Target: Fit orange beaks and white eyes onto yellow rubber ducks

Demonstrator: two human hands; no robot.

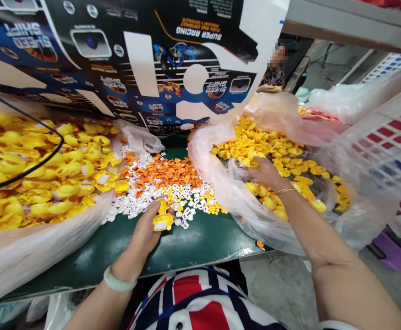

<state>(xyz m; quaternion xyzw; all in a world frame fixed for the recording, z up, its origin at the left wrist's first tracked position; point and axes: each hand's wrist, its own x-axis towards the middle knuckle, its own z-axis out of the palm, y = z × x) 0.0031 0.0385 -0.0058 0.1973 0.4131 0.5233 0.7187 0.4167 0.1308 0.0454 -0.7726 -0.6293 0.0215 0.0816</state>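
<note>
My left hand is closed around a yellow plastic duck-shaped half shell, its hollow inner side with a white patch facing me. It is held just above the near edge of a heap of small parts. My right hand reaches into a clear plastic bag on the right, among yellow shell pieces. Its fingertips are partly hidden there, so I cannot make out whether they grip a piece. Small orange parts, white parts and yellow parts lie between the bags.
Another open bag of larger yellow shells lies on the left of the green table. A printed sheet hangs behind, and a black cable crosses the left side. White baskets stand right; a person is beyond.
</note>
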